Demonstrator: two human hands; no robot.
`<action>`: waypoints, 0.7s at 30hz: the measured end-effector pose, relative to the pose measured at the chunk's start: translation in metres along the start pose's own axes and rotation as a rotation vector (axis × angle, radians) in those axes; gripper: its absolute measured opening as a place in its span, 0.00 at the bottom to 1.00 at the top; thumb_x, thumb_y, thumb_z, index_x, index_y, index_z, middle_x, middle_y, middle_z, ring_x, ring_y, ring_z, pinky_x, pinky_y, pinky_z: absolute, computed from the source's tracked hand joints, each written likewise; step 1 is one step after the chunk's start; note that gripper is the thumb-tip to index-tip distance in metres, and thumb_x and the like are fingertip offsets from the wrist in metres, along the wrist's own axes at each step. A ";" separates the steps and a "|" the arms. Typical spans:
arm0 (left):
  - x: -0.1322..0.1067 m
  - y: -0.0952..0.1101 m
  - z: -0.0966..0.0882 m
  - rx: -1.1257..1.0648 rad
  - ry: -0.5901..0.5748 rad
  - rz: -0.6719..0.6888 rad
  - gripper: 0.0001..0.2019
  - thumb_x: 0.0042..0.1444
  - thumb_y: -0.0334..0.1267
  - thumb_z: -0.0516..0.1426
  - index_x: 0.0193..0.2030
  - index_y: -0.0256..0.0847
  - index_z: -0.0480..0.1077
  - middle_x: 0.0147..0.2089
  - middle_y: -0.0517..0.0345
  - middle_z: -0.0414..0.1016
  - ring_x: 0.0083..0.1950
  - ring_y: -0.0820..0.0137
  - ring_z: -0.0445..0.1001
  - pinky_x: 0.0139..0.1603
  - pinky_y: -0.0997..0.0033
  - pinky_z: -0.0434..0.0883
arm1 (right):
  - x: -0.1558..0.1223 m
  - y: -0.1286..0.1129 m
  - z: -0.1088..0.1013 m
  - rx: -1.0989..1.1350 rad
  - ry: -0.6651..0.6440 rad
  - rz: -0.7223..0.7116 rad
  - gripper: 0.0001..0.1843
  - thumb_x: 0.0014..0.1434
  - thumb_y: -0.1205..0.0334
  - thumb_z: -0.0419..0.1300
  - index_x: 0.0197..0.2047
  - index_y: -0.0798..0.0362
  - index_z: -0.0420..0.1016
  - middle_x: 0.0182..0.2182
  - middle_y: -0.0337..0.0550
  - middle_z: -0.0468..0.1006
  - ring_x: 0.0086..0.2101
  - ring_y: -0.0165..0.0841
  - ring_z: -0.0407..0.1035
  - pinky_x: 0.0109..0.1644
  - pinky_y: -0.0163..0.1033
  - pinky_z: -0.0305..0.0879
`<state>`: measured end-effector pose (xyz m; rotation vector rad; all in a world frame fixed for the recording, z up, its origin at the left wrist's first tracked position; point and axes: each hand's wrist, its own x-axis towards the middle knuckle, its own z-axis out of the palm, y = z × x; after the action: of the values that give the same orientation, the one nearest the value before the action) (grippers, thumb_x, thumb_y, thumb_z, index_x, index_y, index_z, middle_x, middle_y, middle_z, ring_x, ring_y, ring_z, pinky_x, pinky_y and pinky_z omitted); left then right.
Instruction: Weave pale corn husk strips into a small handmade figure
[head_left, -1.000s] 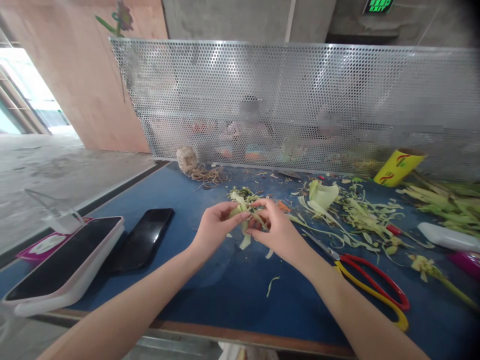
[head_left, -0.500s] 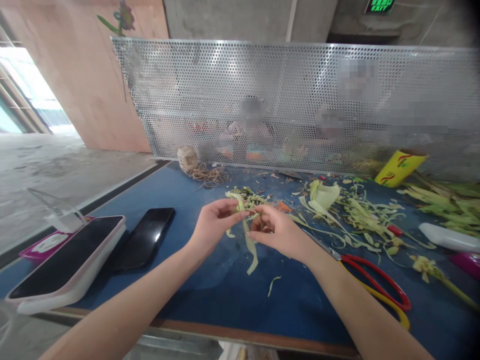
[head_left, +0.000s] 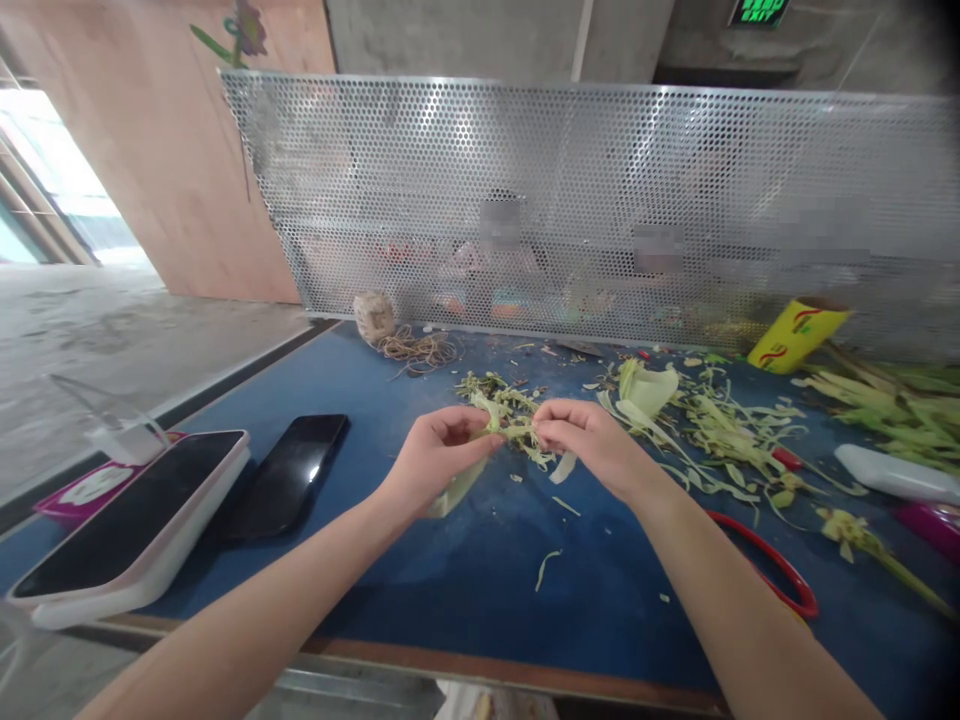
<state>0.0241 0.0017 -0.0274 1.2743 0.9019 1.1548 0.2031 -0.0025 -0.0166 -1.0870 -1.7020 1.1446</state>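
Green leaf strip (head_left: 513, 432), just right of the phone (head_left: 289, 476), above the table (head_left: 450, 610): we pinch it between left hand (head_left: 435, 462) and right hand (head_left: 592, 445). They have drawn apart, and the dangling tail now slants leftward.

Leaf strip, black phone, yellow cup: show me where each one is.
Leaf strip (head_left: 514, 432), head view, its pinched middle.
Black phone (head_left: 289, 475), head view, middle of its screen.
Yellow cup (head_left: 796, 337), head view, its side wall.

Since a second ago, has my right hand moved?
Yes. The right hand has shifted right, away from the black phone and toward the red-handled scissors, now covering their blades.
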 end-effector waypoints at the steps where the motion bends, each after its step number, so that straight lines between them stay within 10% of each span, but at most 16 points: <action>1: 0.000 0.000 0.000 -0.013 0.003 0.000 0.09 0.36 0.33 0.65 0.28 0.37 0.72 0.24 0.62 0.74 0.24 0.78 0.70 0.26 0.79 0.66 | 0.000 0.000 -0.002 0.007 0.013 -0.006 0.09 0.51 0.63 0.51 0.21 0.54 0.63 0.18 0.33 0.62 0.20 0.24 0.54 0.26 0.33 0.51; 10: -0.002 -0.004 0.000 0.001 -0.032 -0.026 0.11 0.46 0.44 0.58 0.30 0.38 0.75 0.25 0.58 0.74 0.27 0.75 0.69 0.29 0.76 0.67 | 0.001 -0.002 0.005 -0.123 -0.169 0.028 0.11 0.52 0.54 0.55 0.31 0.53 0.69 0.27 0.40 0.70 0.30 0.30 0.64 0.35 0.36 0.59; 21: -0.003 -0.005 0.003 0.006 0.024 -0.024 0.08 0.46 0.40 0.59 0.24 0.37 0.74 0.31 0.57 0.72 0.36 0.72 0.67 0.38 0.76 0.63 | -0.001 0.003 0.031 -0.245 0.034 -0.102 0.08 0.53 0.59 0.53 0.26 0.54 0.66 0.20 0.36 0.67 0.22 0.27 0.62 0.26 0.31 0.56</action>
<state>0.0274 -0.0017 -0.0326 1.2537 0.9368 1.1518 0.1759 -0.0110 -0.0283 -1.1448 -1.8837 0.8663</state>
